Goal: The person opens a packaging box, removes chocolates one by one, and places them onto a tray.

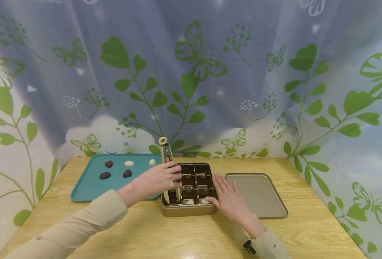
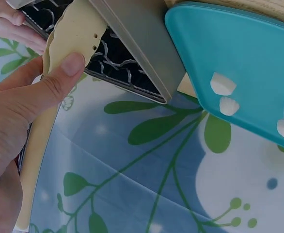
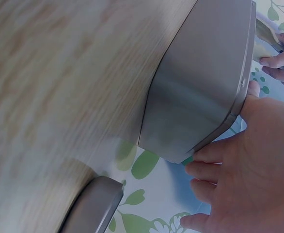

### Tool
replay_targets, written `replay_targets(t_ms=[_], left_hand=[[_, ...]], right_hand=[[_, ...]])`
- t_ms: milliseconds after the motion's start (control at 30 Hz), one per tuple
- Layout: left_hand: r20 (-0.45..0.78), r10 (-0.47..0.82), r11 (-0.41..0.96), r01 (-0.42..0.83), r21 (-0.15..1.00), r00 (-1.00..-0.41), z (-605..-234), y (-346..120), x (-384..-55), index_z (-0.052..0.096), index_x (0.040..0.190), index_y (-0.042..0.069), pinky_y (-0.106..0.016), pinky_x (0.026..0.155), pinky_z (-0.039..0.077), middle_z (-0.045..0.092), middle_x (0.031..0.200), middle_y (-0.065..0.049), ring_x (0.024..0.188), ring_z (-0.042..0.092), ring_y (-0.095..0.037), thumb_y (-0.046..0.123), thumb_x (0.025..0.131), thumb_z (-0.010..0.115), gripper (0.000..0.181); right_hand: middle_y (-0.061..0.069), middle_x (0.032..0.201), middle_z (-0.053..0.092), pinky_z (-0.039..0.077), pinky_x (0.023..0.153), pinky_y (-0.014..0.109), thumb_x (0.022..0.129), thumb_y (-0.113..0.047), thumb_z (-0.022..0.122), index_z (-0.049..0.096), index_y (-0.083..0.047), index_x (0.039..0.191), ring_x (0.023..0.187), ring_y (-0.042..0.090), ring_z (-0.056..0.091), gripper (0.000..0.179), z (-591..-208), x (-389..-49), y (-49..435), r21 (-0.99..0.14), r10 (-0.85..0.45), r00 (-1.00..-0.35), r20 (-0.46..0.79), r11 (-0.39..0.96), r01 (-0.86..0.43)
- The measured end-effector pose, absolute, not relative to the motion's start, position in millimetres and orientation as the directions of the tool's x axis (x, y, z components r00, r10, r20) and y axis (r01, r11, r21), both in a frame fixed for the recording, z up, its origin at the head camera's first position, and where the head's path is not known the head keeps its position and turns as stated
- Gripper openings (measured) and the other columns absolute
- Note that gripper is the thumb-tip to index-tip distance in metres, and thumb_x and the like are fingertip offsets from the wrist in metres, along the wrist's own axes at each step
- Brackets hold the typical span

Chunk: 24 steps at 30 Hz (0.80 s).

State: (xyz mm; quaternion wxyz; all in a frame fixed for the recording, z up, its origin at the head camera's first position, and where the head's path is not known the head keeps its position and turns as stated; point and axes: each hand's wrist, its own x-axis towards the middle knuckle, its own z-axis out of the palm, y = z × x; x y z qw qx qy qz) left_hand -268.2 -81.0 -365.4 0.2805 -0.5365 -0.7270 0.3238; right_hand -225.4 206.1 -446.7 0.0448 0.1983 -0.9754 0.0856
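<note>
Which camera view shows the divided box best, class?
The head view: it looks into the box, showing its compartments, though the left hand covers some. The left wrist view shows a wall and some interior; the right wrist view, mostly its outside.

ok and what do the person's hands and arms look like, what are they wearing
The left hand and the right hand show no gloves or rings. Both arms wear beige sleeves, creased on the left sleeve and ending near the wrist on the right sleeve too. A small black item shows by the right cuff; I can't tell what it is.
</note>
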Motion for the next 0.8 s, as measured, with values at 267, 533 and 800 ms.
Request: replay_targets(t_ms=[267,533,800], left_hand=[[-0.060,0.947,0.140,0.575,-0.806,-0.315,-371.1,-75.1,-266.0,0.067,0.129,0.042,-0.032,0.115,0.036,0.063,0.131,0.015,0.132,0.050,-0.013,0.026,0.091,0.075,0.042],[0.084,0.947,0.271,0.637,-0.722,-0.309,-372.4,-89.4,-269.1,0.072,0.122,0.037,-0.036,0.109,0.041,0.068,0.120,0.011,0.120,0.055,-0.017,0.020,0.088,0.078,0.038],[0.253,0.893,0.448,0.671,-0.592,-0.373,-370.6,-119.5,-268.0,0.073,0.123,0.034,-0.039,0.098,0.045,0.068,0.110,0.012,0.105,0.055,-0.019,0.041,0.076,0.082,0.048]], right_hand=[[0.018,0.166,0.017,0.010,0.121,0.063,0.104,-0.052,0.046,0.022,0.001,0.160,0.154,0.034,0.016,0.081,-447.0,-226.9,205.9,-0.151,-0.374,-0.921,0.106,0.910,-0.387],[0.018,0.166,0.017,0.009,0.121,0.063,0.105,-0.052,0.046,0.022,0.002,0.159,0.154,0.035,0.017,0.081,-448.2,-226.5,207.3,-0.144,-0.385,-0.916,0.114,0.905,-0.399],[0.019,0.166,0.018,0.009,0.121,0.062,0.105,-0.050,0.046,0.024,0.003,0.159,0.154,0.035,0.017,0.079,-446.2,-225.8,205.7,-0.135,-0.386,-0.915,0.118,0.907,-0.400]])
